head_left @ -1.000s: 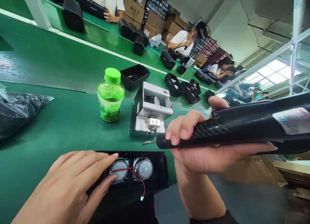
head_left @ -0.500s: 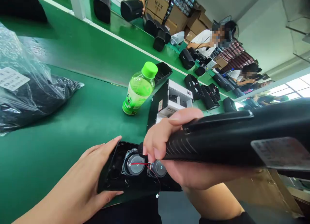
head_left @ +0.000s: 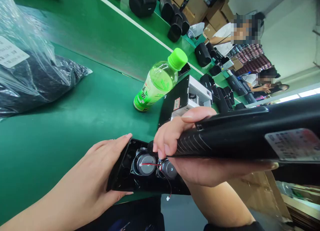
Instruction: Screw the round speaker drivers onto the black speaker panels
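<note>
My left hand (head_left: 92, 176) grips the left end of a black speaker housing (head_left: 125, 182), with the fingers along its far edge and the thumb at the near edge. Two round speaker drivers (head_left: 147, 164) sit inside it, and a thin red and black wire with a white plug (head_left: 168, 198) hangs over the near side. My right hand (head_left: 185, 147) is wrapped round a black electric screwdriver (head_left: 237, 134). The screwdriver's nose points down at the housing near the left driver's far edge. Its tip is hidden, so contact cannot be made out.
A green-capped drink bottle (head_left: 160, 81) stands beyond the housing, beside a black and white device (head_left: 182, 98). A clear bag of small black parts (head_left: 45, 78) lies at left. Black speakers (head_left: 142, 4) line the far bench, where co-workers (head_left: 225, 38) sit.
The view has shifted, so the bottle and housing appear farther right and the bench things have moved in frame. Both hands keep their holds, and the screwdriver stays over the left driver's edge.
</note>
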Demonstrator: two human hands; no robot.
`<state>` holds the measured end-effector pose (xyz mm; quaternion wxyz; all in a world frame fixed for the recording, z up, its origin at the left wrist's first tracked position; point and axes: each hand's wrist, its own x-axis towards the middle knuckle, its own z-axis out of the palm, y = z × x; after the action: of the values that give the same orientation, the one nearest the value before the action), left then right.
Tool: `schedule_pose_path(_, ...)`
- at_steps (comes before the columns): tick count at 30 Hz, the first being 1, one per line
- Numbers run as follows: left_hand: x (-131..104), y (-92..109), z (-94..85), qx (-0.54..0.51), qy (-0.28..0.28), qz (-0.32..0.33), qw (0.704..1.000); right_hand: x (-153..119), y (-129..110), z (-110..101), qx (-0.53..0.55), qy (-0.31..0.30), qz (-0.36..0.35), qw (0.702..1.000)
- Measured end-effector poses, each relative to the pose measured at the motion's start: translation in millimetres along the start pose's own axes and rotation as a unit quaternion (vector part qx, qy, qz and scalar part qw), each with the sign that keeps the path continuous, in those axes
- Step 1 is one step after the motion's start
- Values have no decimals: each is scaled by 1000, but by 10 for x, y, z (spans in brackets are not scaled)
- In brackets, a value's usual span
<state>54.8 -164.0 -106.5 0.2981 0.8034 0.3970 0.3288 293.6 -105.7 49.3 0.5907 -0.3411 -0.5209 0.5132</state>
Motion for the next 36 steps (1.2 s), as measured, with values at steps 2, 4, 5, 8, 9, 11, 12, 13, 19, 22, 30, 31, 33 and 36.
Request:
schedule_pose_path(2, 4, 7, 2, 0, -1, 3, 1000, 14, 10, 16, -11, -1, 0, 1000)
schedule_pose_path(4, 1, -1, 5, 3, -5, 3, 1000, 22, 18, 15, -19, -8, -1, 1000)
schedule_pose_path(5, -3, -8, 6, 4, -10, 1, 1000, 24, 23, 10, -20, -12, 1, 1000)
schedule_pose_path(8, -17, -25, 10, 6, -17, -6, 1000, 23, 53, -10, -15, -14, 6, 1000)
schedule_pose_path(9, -18, -25, 10, 8, -16, -5, 1000, 22, 71, -13, -13, -15, 5, 1000)
schedule_pose_path(11, -13, -13, 9, 11, -2, 1, 1000, 24, 121, -11, -13, -21, -1, 1000)
schedule_pose_path(12, -7, -5, 8, 12, 5, 5, 1000, 28, 152, -7, -12, -26, -11, 1000)
schedule_pose_path(13, 2, 3, 6, 12, 12, 6, 1000, 34, 186, 0, -6, -30, -22, 999)
schedule_pose_path(19, 38, 7, -11, -1, 5, -9, 1000, 52, 351, 34, 3, -54, -59, 997)
schedule_pose_path(22, 33, -9, -19, 3, 3, -10, 1000, 30, 388, 42, 22, -48, -57, 997)
schedule_pose_path(30, 8, -73, 6, 23, 14, -10, 1000, 12, 407, 46, 31, -43, -7, 999)
schedule_pose_path(31, 6, -85, 6, 28, 14, -7, 999, 19, 429, 43, 33, -42, -12, 999)
schedule_pose_path(33, 5, -106, 1, 37, 15, 2, 999, 36, 504, 35, 39, -60, -58, 996)
schedule_pose_path(36, 16, -120, -16, 47, 17, 17, 999, 54, 638, 24, 42, -96, -129, 986)
